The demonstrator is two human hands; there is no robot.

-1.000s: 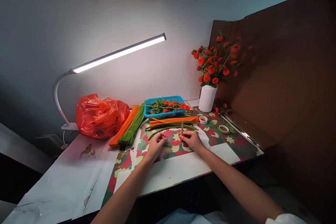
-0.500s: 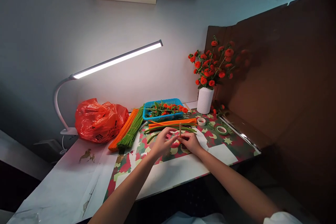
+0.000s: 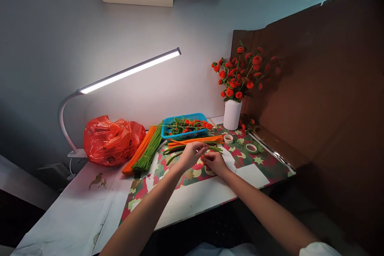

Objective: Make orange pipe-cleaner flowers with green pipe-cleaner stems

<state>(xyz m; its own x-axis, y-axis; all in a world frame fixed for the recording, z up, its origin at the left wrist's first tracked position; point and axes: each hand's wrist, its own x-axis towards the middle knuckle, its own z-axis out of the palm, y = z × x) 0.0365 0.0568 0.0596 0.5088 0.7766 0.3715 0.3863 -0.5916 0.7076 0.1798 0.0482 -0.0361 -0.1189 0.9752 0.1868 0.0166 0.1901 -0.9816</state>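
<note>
My left hand [image 3: 193, 155] is raised over the patterned table mat, its fingertips pinched at the top of a thin, short stick-like piece that is mostly hidden. Just below and to the right, my right hand [image 3: 216, 163] is closed, thumb and fingers pressed together on a small orange piece too small to name. Behind both hands lie orange pipe cleaners [image 3: 210, 139] and several loose green ones. A roll of white tape [image 3: 228, 139] and a roll of green tape [image 3: 251, 148] rest to the right of my hands.
A blue basket [image 3: 163, 133] holds orange flowers with green stems. Left of it are bundled green pipe cleaners [image 3: 147, 154] and a red plastic bag [image 3: 112, 142]. A white vase [image 3: 232, 115] of orange flowers stands at the back right, by a cardboard panel [image 3: 315, 84]. A lamp [image 3: 129, 72] hangs above.
My left hand has risen slightly, its fingers now at the top of the thin piece that stood upright between my hands. My right hand stays low. The view has shifted a little.
</note>
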